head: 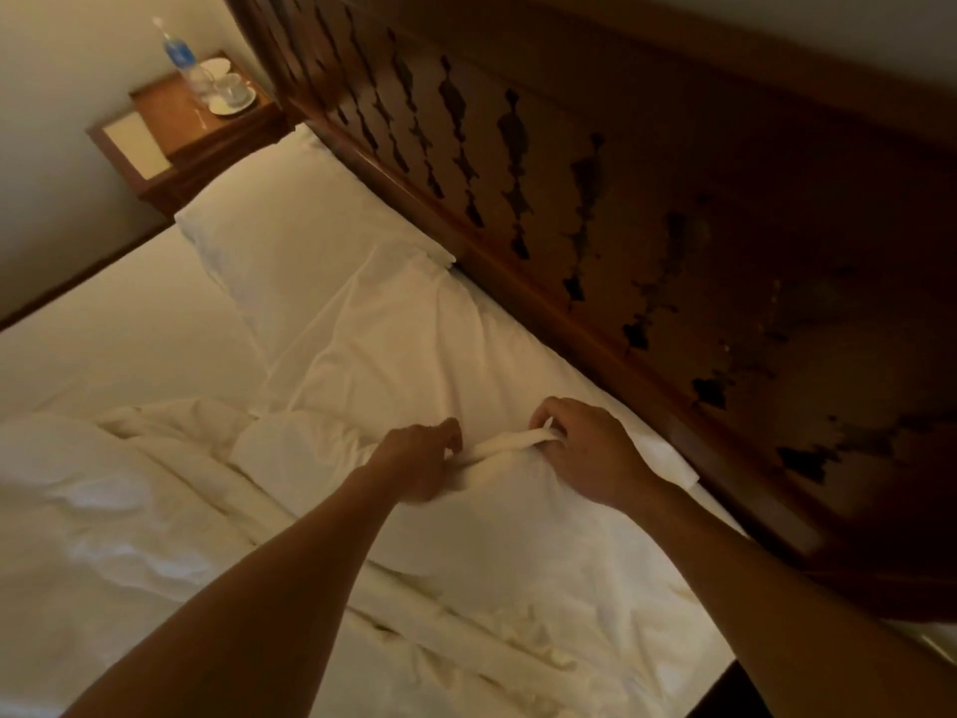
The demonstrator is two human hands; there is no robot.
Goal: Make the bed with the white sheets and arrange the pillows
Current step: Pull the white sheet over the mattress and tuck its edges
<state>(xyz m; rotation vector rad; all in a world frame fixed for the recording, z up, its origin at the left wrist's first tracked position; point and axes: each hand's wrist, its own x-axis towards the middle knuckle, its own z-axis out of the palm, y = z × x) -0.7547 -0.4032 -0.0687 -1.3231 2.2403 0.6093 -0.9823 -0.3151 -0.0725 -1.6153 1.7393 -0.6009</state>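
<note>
A bed with white sheets [129, 344] fills the view. One white pillow [290, 220] lies at the far end against the headboard. A second white pillow [414, 344] lies nearer, its near edge bunched into a fold. My left hand [422, 461] pinches that fold at its left end. My right hand [585, 450] grips the same fold at its right end, fingers curled round the fabric. A rumpled white duvet [114, 510] lies at the lower left of the mattress.
A dark carved wooden headboard [621, 199] runs along the right side. A wooden bedside table [191, 132] at the top left holds a water bottle [178, 54], cups on saucers [233, 93] and a paper card [137, 145].
</note>
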